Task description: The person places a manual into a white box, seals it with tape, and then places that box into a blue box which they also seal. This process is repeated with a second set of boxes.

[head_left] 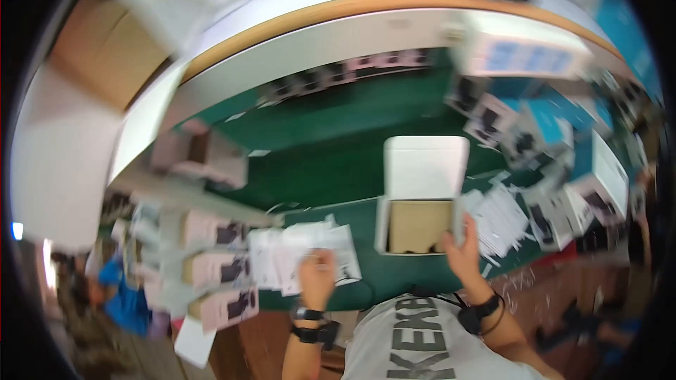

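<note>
An open white box (381,229) with a brown cardboard insert (420,222) stands on the green table in front of me, its lid (427,169) raised at the far side. My right hand (462,250) grips the box's right wall, thumb at the inner edge and fingers along the outside. To the left, my left hand (317,278) is over a spread of white printed leaflets (271,257), its fingers curled together. Motion blur hides whether a leaflet is between them. Both wrists wear dark bands.
More white papers (498,218) lie right of the box. Printed boxes (224,269) line the left edge; others (595,186) crowd the right. A row of small boxes (338,74) stands at the back of the green table (317,169), below a shelf with an orange edge (338,8).
</note>
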The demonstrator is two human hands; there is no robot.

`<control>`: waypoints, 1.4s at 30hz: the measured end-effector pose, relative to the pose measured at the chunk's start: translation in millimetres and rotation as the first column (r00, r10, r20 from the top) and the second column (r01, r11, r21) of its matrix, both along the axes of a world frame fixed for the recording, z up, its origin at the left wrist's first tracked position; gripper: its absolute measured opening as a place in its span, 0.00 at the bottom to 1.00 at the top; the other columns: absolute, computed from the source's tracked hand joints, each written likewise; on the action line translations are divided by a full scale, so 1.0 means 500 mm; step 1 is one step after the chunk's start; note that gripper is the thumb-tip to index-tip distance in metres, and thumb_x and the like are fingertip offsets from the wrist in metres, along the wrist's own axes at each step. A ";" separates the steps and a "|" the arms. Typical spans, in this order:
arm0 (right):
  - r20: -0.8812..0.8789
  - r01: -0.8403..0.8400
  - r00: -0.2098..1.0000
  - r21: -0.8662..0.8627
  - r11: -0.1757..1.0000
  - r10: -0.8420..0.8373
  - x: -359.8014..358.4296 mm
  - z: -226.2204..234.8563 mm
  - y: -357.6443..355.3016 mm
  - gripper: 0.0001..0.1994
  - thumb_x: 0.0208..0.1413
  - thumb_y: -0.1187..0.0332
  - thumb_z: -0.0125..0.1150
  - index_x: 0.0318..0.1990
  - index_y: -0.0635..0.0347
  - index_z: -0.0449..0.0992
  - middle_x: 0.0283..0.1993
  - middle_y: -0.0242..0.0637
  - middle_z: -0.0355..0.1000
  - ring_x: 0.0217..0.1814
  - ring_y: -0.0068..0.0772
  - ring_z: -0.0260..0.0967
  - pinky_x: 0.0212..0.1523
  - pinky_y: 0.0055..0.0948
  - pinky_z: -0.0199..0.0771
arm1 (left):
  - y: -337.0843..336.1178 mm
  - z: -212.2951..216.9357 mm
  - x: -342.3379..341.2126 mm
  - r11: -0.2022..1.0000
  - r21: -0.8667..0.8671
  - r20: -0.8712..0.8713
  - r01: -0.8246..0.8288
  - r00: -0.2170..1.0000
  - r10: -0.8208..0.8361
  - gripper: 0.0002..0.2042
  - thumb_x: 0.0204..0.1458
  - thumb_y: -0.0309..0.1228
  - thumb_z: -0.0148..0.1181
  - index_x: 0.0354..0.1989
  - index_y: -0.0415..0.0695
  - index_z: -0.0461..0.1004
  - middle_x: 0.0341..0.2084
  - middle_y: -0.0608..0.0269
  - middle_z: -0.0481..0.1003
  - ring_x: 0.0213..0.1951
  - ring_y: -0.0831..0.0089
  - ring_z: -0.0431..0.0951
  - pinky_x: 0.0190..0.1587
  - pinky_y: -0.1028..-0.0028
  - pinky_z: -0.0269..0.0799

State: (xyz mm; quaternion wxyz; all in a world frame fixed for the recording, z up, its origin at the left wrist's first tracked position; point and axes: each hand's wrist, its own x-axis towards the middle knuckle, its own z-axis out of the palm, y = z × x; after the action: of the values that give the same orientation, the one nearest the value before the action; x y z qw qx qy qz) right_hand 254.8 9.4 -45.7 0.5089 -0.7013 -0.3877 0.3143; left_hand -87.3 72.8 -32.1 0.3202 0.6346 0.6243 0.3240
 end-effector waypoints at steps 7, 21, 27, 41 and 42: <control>-0.028 -0.226 0.971 0.235 0.945 0.238 -0.096 -0.065 -0.035 0.41 0.51 0.56 0.79 0.69 0.61 0.65 0.63 0.42 0.68 0.65 0.36 0.65 0.66 0.37 0.65 | 0.012 -0.392 -0.453 0.954 -0.141 -0.728 -0.265 0.681 0.082 0.41 0.53 0.48 0.70 0.66 0.27 0.63 0.59 0.32 0.70 0.60 0.37 0.70 0.66 0.47 0.64; -0.742 -0.090 0.648 -0.299 0.950 -0.172 -0.067 -0.158 -0.296 0.18 0.62 0.67 0.58 0.58 0.60 0.70 0.40 0.32 0.76 0.33 0.19 0.68 0.30 0.23 0.68 | -0.006 -0.100 -0.017 0.779 0.603 -0.257 0.173 0.966 -0.016 0.29 0.61 0.42 0.66 0.54 0.23 0.68 0.41 0.31 0.77 0.39 0.41 0.80 0.44 0.52 0.75; -0.738 -0.240 0.674 -0.251 0.938 -0.025 -0.070 -0.142 -0.227 0.16 0.66 0.70 0.52 0.60 0.60 0.69 0.45 0.33 0.76 0.34 0.19 0.67 0.33 0.22 0.68 | 0.025 0.026 0.106 0.659 0.707 -0.314 0.257 0.949 -0.034 0.26 0.62 0.40 0.64 0.52 0.24 0.71 0.42 0.31 0.77 0.43 0.38 0.78 0.48 0.50 0.74; -0.691 -0.184 0.719 -0.289 0.939 -0.072 -0.043 -0.131 -0.217 0.15 0.64 0.70 0.54 0.57 0.60 0.72 0.44 0.32 0.77 0.34 0.18 0.68 0.34 0.22 0.69 | 0.031 -0.029 0.133 0.708 0.700 -0.153 0.095 0.988 0.019 0.29 0.58 0.26 0.62 0.65 0.26 0.59 0.54 0.36 0.74 0.51 0.44 0.78 0.54 0.51 0.74; -0.689 -0.205 0.722 -0.290 0.935 -0.056 -0.039 -0.131 -0.212 0.15 0.65 0.69 0.53 0.57 0.61 0.72 0.44 0.32 0.76 0.35 0.18 0.68 0.35 0.21 0.69 | 0.025 -0.034 0.130 0.683 0.705 -0.291 0.190 0.956 0.035 0.29 0.58 0.25 0.62 0.65 0.26 0.60 0.55 0.36 0.73 0.52 0.44 0.78 0.54 0.51 0.74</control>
State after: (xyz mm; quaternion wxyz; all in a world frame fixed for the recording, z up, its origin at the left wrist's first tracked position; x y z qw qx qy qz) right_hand 235.3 -96.8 -111.1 0.4711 -0.5964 -0.1381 0.6350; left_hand -22.1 85.4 -49.2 -0.0354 0.7745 0.4559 0.4371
